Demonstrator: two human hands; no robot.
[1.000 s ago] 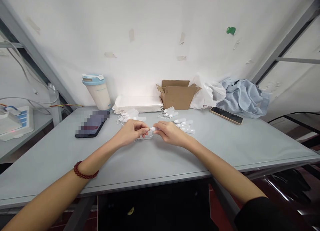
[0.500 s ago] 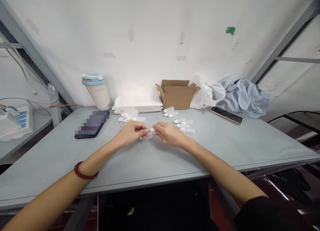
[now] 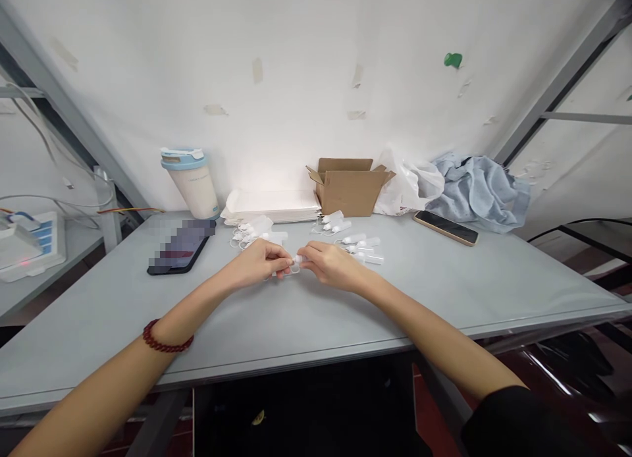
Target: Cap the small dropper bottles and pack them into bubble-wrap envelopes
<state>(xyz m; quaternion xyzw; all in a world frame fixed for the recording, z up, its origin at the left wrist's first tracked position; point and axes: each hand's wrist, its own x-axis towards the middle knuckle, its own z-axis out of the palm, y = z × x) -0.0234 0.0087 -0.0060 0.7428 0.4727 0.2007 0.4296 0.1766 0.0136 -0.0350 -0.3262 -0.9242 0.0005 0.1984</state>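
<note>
A small dropper bottle (image 3: 298, 260) with a white cap and a thin ring strap is between my two hands, just above the tabletop. My left hand (image 3: 264, 263) is closed, thumb and fingertips pinching at the cap end. From the other side, my right hand (image 3: 328, 265) grips the bottle, its fingers hiding most of the body. Part of a clear bottle shows below the left fingertips, too covered to make out fully. Behind the left hand lies a cluster of dropper bottles (image 3: 259, 225); others lie in a group (image 3: 363, 248) beyond the right hand.
Along the wall stand a tumbler (image 3: 192, 187), a stack of white envelopes or sheets (image 3: 271, 205), an open cardboard box (image 3: 350, 192), a plastic bag (image 3: 412, 184) and a blue cloth (image 3: 484, 190). Phones lie left (image 3: 185, 246) and right (image 3: 447, 226) on the grey table (image 3: 237, 342).
Both hands have shifted very slightly to the left with the bottle still between them. The view has moved a little; nothing else visibly differs.
</note>
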